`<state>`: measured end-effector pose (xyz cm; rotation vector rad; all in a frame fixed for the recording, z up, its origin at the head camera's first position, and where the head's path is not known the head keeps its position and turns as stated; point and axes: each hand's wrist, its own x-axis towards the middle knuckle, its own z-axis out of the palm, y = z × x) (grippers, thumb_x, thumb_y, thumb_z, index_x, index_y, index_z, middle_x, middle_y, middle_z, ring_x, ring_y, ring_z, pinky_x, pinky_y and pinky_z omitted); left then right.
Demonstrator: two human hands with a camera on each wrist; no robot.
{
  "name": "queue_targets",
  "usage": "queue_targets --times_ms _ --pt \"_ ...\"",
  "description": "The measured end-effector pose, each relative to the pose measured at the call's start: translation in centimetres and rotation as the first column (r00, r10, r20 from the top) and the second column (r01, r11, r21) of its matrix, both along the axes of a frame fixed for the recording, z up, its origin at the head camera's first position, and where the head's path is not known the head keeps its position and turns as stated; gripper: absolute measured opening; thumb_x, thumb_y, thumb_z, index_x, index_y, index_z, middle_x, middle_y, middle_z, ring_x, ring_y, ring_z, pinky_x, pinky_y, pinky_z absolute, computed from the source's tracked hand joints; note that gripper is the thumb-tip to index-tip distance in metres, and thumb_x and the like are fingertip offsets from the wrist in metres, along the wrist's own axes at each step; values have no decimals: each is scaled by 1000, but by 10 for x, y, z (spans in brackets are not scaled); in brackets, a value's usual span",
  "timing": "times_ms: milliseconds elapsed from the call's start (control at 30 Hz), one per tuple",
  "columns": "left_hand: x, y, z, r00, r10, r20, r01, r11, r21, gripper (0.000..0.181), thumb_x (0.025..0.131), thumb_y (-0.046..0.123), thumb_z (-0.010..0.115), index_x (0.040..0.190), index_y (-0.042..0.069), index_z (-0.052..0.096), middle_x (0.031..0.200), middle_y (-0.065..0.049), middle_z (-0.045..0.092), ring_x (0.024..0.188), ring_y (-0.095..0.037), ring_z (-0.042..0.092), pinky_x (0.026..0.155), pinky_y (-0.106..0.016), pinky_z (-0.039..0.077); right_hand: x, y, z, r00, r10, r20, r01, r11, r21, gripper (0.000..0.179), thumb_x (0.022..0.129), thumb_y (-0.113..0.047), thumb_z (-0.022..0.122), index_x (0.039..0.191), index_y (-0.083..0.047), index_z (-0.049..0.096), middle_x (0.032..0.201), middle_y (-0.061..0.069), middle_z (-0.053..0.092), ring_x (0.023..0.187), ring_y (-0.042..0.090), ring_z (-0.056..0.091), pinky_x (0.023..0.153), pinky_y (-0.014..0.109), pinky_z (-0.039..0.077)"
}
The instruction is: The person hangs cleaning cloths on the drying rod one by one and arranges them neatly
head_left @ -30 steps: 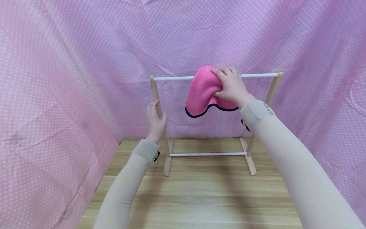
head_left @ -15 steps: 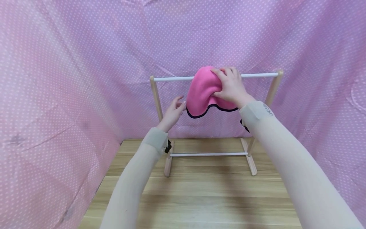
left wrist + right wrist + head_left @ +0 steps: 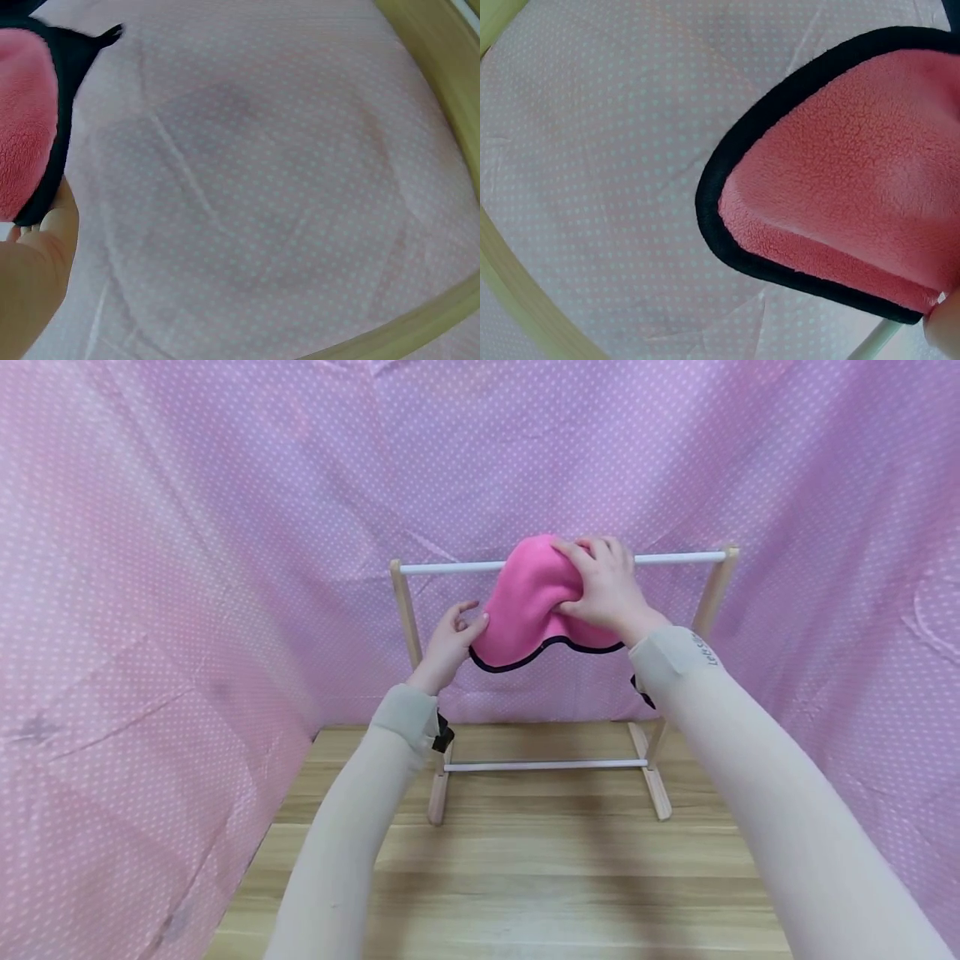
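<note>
A pink fleece cloth point(image 3: 517, 610) with black edging hangs over the white top bar point(image 3: 450, 567) of a small wooden rack. My right hand point(image 3: 611, 589) grips it at the bar, thumb in front and fingers over the top, bunching the fabric into a fold. On the other side, my left hand point(image 3: 447, 647) pinches the cloth's left edge, with the thumb on the front face. In the left wrist view, the hand point(image 3: 49, 259) meets the black border point(image 3: 64, 97). The right wrist view has a rounded pink corner point(image 3: 840, 165), with only a fingertip showing at the lower right.
The rack's wooden posts point(image 3: 406, 610) stand at either side, joined low down by a white rod point(image 3: 545, 765). Its feet point(image 3: 656, 789) rest on a wood-grain tabletop point(image 3: 510, 877). Pink polka-dot fabric point(image 3: 480, 460) encloses the back and sides.
My left hand has moved right from beside the left post to the cloth and taken its edge, drawing it slightly left. My right hand has stayed in place.
</note>
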<state>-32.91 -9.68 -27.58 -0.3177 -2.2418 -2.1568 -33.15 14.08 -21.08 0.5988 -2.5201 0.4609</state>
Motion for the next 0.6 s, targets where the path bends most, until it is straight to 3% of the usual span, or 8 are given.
queue_targets --times_ms 133,267,333,400,500,600 --pt "4 -1 11 998 35 -59 -30 996 88 43 95 14 57 136 3 46 94 1 59 81 -8 58 71 -20 52 6 9 5 1000 3 1 -3 996 -94 81 71 -31 82 141 -16 43 138 19 40 127 39 27 108 55 18" --pt "7 0 18 990 76 -121 -62 992 113 37 94 13 58 128 1 52 100 -3 61 83 -7 58 72 -18 51 10 21 3 997 -2 -74 -19 959 -283 71 75 -27 80 135 -8 49 134 19 47 125 37 34 110 49 22" --pt "7 0 20 985 92 -146 -74 990 120 35 93 11 59 126 0 53 103 -6 62 85 -8 58 74 -19 50 12 26 -1 995 -18 -98 -24 913 -407 60 79 -22 76 130 -1 52 126 21 53 118 34 44 107 44 31" --pt "8 0 21 984 96 -153 -76 988 132 34 93 10 59 125 0 54 105 -7 62 86 -9 58 76 -20 50 14 30 -6 995 -46 -86 -6 850 -526 49 84 -18 71 124 4 54 118 22 57 107 27 53 100 36 41" --pt "10 0 22 984 97 -152 -77 988 133 33 92 9 60 124 0 54 102 -4 61 86 -9 58 76 -20 50 17 34 -12 995 -95 16 82 750 -656 40 90 -19 63 122 3 54 107 15 61 89 9 55 86 23 49" --pt "13 -1 22 986 92 -137 -72 987 147 33 92 8 60 124 0 54 101 -2 61 86 -9 58 75 -21 51 17 39 -15 985 -133 113 174 709 -684 39 92 -23 57 125 -3 53 96 1 60 79 -4 50 78 15 46"
